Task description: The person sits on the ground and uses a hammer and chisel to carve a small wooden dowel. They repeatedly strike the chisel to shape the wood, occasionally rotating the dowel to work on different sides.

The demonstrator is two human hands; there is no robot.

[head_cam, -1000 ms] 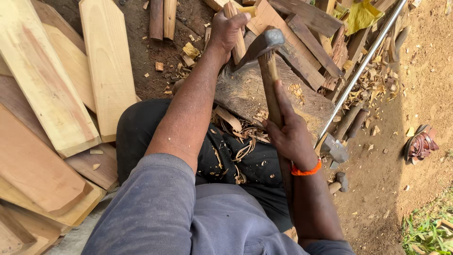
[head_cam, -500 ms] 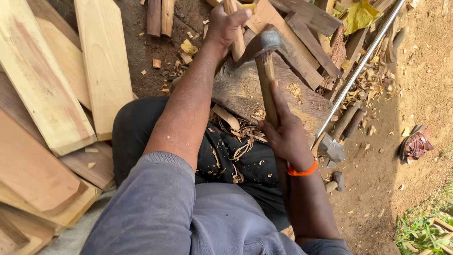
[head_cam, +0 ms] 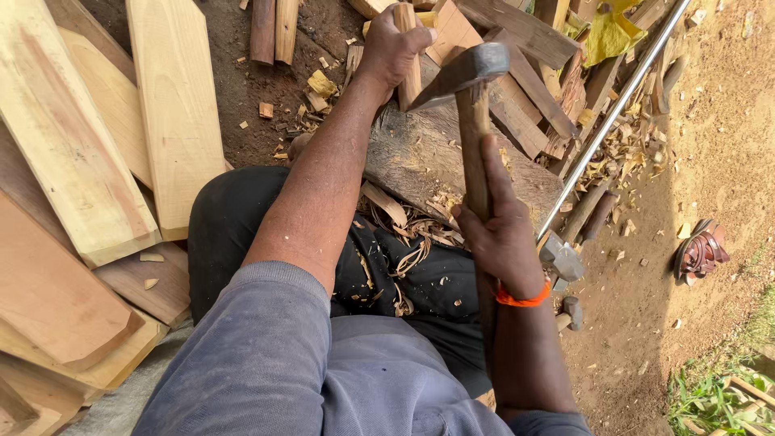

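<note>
**Head view: adze up, stick on the block**

Head view, looking down over my lap. My left hand (head_cam: 391,50) is at the far side, fingers clenched round a short wooden stick (head_cam: 409,56) that I hold upright on the worn chopping block (head_cam: 436,161). My right hand (head_cam: 502,234) is nearer and to the right, fingers wrapped tight on the wooden handle of the adze (head_cam: 472,121), its dark iron head raised just beside the stick, not touching it. Shavings (head_cam: 408,254) curl across my dark trousers and litter the ground to the right, so I judge a good deal of trimming is done. Cut planks (head_cam: 173,105) lie stacked to my left. Rough sticks (head_cam: 273,28) wait at the far edge, so there looks to be more left to shape. A metal rod (head_cam: 613,113) slants along the right.
</note>
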